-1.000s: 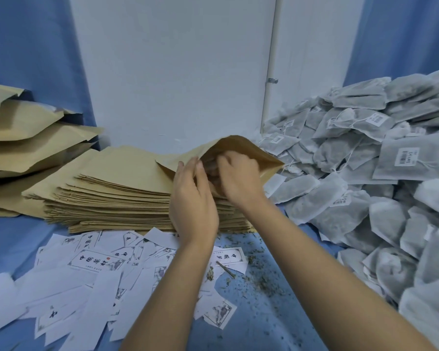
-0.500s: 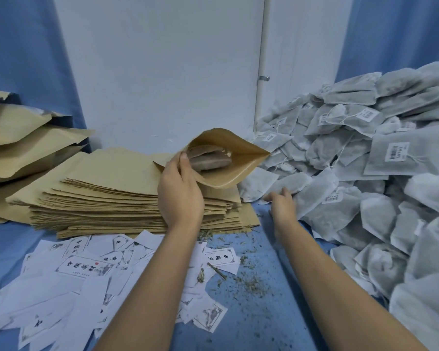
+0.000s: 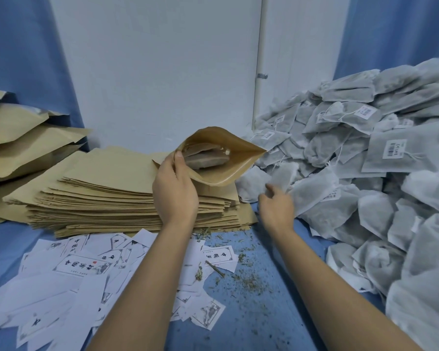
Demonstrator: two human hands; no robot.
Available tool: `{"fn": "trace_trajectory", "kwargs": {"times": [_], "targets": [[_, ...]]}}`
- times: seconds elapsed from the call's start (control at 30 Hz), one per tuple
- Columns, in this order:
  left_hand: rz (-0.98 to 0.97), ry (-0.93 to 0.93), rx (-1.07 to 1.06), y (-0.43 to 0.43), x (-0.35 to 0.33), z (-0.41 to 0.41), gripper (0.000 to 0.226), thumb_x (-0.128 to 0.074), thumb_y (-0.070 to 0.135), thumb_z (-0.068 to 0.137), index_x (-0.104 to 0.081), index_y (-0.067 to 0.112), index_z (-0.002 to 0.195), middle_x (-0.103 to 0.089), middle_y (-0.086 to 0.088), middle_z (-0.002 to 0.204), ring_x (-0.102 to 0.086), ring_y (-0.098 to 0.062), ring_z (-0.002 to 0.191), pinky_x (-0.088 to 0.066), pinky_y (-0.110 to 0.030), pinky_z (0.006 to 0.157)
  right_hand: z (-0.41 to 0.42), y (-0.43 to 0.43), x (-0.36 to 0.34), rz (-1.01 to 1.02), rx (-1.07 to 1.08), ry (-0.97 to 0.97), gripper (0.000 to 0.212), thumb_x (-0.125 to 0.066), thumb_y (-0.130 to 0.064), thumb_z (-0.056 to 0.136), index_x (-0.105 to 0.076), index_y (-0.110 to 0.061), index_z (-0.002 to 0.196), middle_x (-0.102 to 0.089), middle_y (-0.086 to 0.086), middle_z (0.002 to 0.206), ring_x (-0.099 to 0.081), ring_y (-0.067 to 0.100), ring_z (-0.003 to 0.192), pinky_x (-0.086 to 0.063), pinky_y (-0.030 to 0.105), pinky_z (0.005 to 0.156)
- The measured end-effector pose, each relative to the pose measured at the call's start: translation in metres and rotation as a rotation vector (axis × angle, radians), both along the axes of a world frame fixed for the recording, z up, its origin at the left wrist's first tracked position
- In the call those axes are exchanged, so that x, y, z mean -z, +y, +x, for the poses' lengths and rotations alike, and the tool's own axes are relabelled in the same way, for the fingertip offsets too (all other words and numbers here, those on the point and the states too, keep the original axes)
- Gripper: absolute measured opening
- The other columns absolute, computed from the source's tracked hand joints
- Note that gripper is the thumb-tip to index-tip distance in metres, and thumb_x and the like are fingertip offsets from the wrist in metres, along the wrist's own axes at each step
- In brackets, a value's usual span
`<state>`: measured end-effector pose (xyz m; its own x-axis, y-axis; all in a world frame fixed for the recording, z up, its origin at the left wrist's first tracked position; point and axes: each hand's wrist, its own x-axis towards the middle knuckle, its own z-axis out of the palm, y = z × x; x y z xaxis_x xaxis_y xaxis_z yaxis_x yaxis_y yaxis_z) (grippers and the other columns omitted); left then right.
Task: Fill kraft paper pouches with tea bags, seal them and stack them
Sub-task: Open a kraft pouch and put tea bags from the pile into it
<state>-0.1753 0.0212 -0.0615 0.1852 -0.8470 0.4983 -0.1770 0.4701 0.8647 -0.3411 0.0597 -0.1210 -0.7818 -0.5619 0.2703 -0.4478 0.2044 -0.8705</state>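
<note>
an open kraft pouch [image 3: 214,178], tea bags [image 3: 203,160] inside, is held above the stack of flat pouches [image 3: 99,193] by the left grip [image 3: 175,191], pinched at its rim. the right grip [image 3: 276,206] is placed at the tea bag pile [image 3: 365,160]; whether it grips 1 cannot be told through the blur.

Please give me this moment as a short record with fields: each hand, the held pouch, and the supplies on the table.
left hand: pinches the rim of the open pouch
pouch state: unsealed, tea bags visible inside
right hand: at the edge of the tea bag pile; grip blurred
empty pouches: flat stack below the open pouch
bulging pouches: piled at far left
paper labels: scattered in front
</note>
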Motion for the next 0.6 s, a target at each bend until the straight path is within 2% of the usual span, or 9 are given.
{"fn": "trace_trajectory", "kwargs": {"times": [0.07,0.17,0.23,0.3,0.37,0.4,0.43,0.5,0.6], "targets": [[-0.005,-0.014,0.007,-0.001,-0.001,0.001,0.039,-0.034,0.031,0.102,-0.064,0.008,0.11,-0.066,-0.009,0.104,-0.058,-0.025,0.096,-0.027,-0.017,0.06,0.0,0.002,0.003,-0.055,0.051,0.006,0.04,-0.04,-0.017,0.094,-0.055,-0.017,0.131,-0.06,0.008,0.126,-0.056,0.024,0.11,-0.045,0.035,0.089],[0.007,-0.042,0.015,-0.004,-0.002,0.003,0.039,-0.033,0.032,0.103,-0.063,0.01,0.113,-0.066,-0.008,0.106,-0.057,-0.025,0.098,-0.029,-0.02,0.064,0.011,0.011,-0.009,-0.353,0.087,-0.023,0.033,-0.041,-0.015,0.091,-0.071,-0.028,0.083,-0.068,-0.009,0.082,-0.055,0.01,0.073,-0.039,0.029,0.062],[0.026,-0.067,0.038,-0.005,-0.003,0.003,0.04,-0.032,0.033,0.103,-0.062,0.011,0.116,-0.065,-0.007,0.11,-0.057,-0.024,0.101,-0.033,-0.023,0.07,0.013,0.017,-0.027,-0.526,-0.071,-0.24,0.04,-0.044,-0.011,0.083,-0.065,-0.023,0.051,-0.064,-0.01,0.062,-0.054,0.005,0.065,-0.039,0.027,0.064],[0.037,-0.092,0.059,-0.007,-0.003,0.002,0.039,-0.032,0.033,0.103,-0.06,0.013,0.121,-0.064,-0.005,0.114,-0.056,-0.023,0.105,-0.034,-0.023,0.074,0.015,0.025,-0.046,-0.558,-0.402,-0.586,0.039,-0.041,-0.014,0.074,-0.058,-0.017,0.038,-0.058,-0.004,0.056,-0.054,0.014,0.066,-0.044,0.027,0.063],[0.035,-0.115,0.07,-0.006,-0.003,0.002,0.037,-0.032,0.031,0.103,-0.06,0.013,0.121,-0.064,-0.004,0.113,-0.056,-0.022,0.105,-0.031,-0.02,0.071,0.02,0.033,-0.064,-0.532,-0.716,-0.875,0.032,-0.039,-0.015,0.065,-0.053,-0.011,0.037,-0.053,0.003,0.057,-0.054,0.02,0.061,-0.046,0.021,0.052],[0.029,-0.131,0.076,-0.006,-0.002,0.002,0.036,-0.033,0.03,0.103,-0.06,0.013,0.12,-0.064,-0.003,0.111,-0.056,-0.022,0.104,-0.029,-0.02,0.069,0.025,0.035,-0.07,-0.5,-0.805,-0.894,0.031,-0.039,-0.015,0.065,-0.055,-0.01,0.04,-0.056,0.005,0.061,-0.056,0.02,0.058,-0.046,0.02,0.047],[0.021,-0.145,0.085,-0.004,-0.001,0.003,0.036,-0.033,0.029,0.103,-0.06,0.013,0.12,-0.063,-0.002,0.109,-0.056,-0.022,0.103,-0.029,-0.02,0.068,0.029,0.036,-0.075,-0.457,-0.841,-0.838,0.034,-0.039,-0.014,0.07,-0.062,-0.01,0.046,-0.062,0.006,0.069,-0.059,0.02,0.06,-0.046,0.02,0.046],[0.008,-0.161,0.098,-0.001,0.001,0.004,0.036,-0.032,0.028,0.103,-0.059,0.015,0.122,-0.063,-0.002,0.115,-0.056,-0.021,0.106,-0.032,-0.021,0.074,0.037,0.031,-0.086,-0.377,-0.822,-0.667,0.039,-0.039,-0.009,0.084,-0.076,-0.01,0.073,-0.069,0.006,0.094,-0.064,0.018,0.08,-0.051,0.022,0.052],[-0.026,-0.167,0.088,0.009,0.006,0.006,0.038,-0.032,0.032,0.102,-0.056,0.017,0.128,-0.061,0.0,0.124,-0.053,-0.019,0.118,-0.04,-0.027,0.086,0.051,0.017,-0.099,-0.319,-0.693,-0.531,0.034,-0.038,0.003,0.092,-0.067,-0.002,0.11,-0.06,0.01,0.117,-0.056,0.021,0.111,-0.056,0.025,0.07]]}}
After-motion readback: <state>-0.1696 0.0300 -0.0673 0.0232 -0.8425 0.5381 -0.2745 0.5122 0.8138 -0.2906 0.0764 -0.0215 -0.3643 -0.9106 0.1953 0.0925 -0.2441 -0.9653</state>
